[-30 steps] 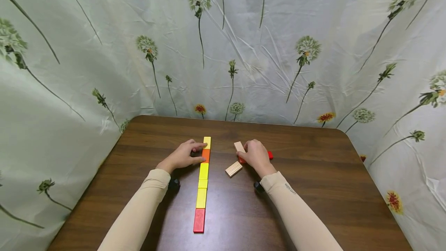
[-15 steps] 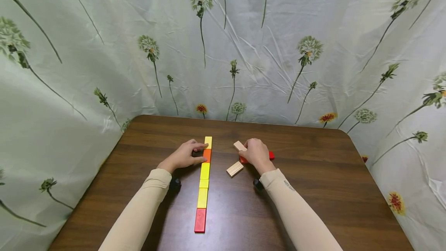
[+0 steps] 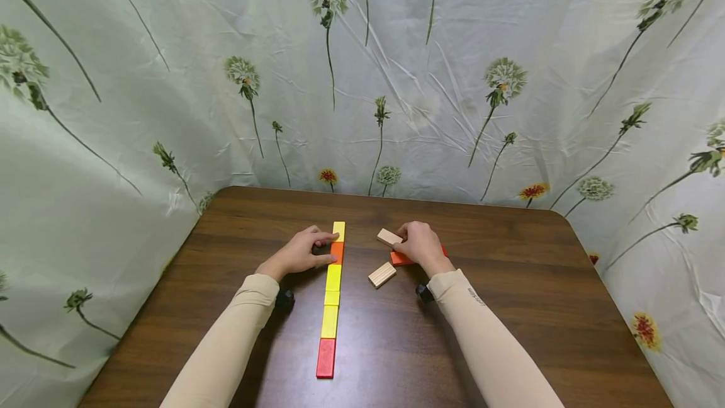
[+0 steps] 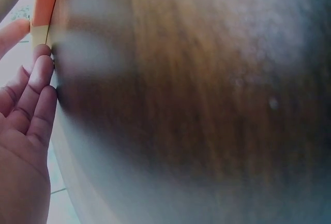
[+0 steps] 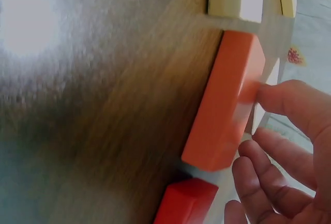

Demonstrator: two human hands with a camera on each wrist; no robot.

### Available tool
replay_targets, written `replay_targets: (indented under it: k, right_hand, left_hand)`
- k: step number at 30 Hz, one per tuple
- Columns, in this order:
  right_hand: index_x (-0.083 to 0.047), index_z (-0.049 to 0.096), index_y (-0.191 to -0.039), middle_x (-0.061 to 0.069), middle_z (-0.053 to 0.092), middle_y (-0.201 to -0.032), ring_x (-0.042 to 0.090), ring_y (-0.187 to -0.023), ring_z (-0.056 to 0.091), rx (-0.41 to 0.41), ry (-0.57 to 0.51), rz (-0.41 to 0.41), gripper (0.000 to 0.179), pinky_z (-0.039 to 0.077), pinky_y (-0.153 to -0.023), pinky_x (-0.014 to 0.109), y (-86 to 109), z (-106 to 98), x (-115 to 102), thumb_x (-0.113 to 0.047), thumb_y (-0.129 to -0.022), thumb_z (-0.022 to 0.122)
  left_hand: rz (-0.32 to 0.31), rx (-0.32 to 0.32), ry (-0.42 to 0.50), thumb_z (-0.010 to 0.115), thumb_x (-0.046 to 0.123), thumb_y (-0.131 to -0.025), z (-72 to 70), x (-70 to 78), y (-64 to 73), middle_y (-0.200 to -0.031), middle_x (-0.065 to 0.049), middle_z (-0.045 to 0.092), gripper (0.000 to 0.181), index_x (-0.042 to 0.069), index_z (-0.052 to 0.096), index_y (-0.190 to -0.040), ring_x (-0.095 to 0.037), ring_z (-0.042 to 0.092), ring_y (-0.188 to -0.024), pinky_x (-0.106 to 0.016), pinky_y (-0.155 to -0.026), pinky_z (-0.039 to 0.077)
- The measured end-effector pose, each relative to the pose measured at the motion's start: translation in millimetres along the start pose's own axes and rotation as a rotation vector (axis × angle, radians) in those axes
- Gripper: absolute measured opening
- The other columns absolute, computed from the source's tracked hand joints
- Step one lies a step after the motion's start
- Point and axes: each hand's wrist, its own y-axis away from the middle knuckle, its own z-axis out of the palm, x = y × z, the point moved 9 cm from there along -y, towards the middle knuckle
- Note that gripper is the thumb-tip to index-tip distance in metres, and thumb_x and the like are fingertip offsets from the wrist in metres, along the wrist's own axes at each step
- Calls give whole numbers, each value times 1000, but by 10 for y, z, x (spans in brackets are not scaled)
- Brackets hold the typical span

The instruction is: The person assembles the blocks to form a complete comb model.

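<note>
A straight row of flat blocks runs up the table in the head view, from a red block [image 3: 325, 358] through several yellow blocks [image 3: 333, 278] to an orange block [image 3: 338, 250] and a pale yellow block [image 3: 339, 227]. My left hand [image 3: 297, 255] lies at the row's far left side, index finger at the pale yellow block and thumb at the orange one. With thumb and fingers, my right hand [image 3: 423, 249] pinches the right end of a plain wooden block [image 3: 389, 237]. A loose orange block [image 5: 222, 105] lies just below that hand, partly covered in the head view.
A second plain wooden block [image 3: 382, 275] lies between the row and my right forearm. Beside the loose orange block lies another red block [image 5: 187, 200], mostly hidden behind the right hand in the head view. The brown table [image 3: 510, 307] meets a flowered curtain [image 3: 430, 80] at the back.
The wooden block at my right hand has swung from steeply slanted to lying more sideways. The right hand has shifted slightly right, uncovering more of the loose orange block. My left hand stays put.
</note>
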Motion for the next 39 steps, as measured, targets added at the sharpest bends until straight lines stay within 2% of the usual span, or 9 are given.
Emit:
replay_targets:
  k: [8,14,18,23,28,33,39]
  right_hand:
    - [-6,81,-111,6,74,-96,21,-86,66,-44,-36,41,28,54,-80,39,10,1,81,-23,-89,84]
    - [-7,82,-107,4,76,-91,19,-85,67,-47,-60,33,23,53,-78,36,-1,-9,80,-21,-89,85]
    - [-5,83,-106,4,78,-92,19,-86,70,-26,-81,10,22,56,-81,37,-14,-26,61,-20,-90,86]
    - [-3,83,-107,6,81,-93,19,-89,74,3,-105,-42,21,58,-86,39,-51,-7,12,-18,-92,84]
    - [-2,83,-109,7,81,-94,20,-90,75,-1,-131,-79,21,59,-88,39,-90,46,-85,-16,-93,83]
    - [-1,83,-108,7,81,-94,19,-89,74,-16,-150,-91,20,60,-88,38,-112,104,-189,-14,-93,84]
    - [-2,83,-107,6,80,-93,17,-88,73,-15,-124,-93,17,60,-87,37,-145,171,-278,-13,-94,84]
  left_hand:
    - [-6,4,11,83,37,-96,3,-9,4,-117,-6,64,60,15,66,-149,-19,59,-105,-42,-97,51]
    - [-8,7,6,83,38,-96,3,-28,0,-116,-6,64,60,15,66,-149,-19,59,-104,-42,-97,51]
    - [-12,5,7,83,38,-95,12,-34,-3,-117,-6,64,60,15,66,-149,-19,59,-105,-42,-98,52]
    - [-8,8,10,83,38,-95,13,-21,-5,-118,-7,65,60,15,67,-148,-20,61,-106,-41,-97,52]
    - [-9,7,7,83,37,-96,16,-16,0,-118,-7,64,59,15,67,-149,-20,60,-106,-41,-96,51]
    - [-19,-1,2,82,38,-96,20,-15,10,-120,-7,64,59,16,66,-149,-21,61,-107,-43,-98,52]
    - [-26,-4,2,82,38,-97,16,2,25,-121,-8,63,59,16,66,-149,-22,60,-108,-43,-99,52]
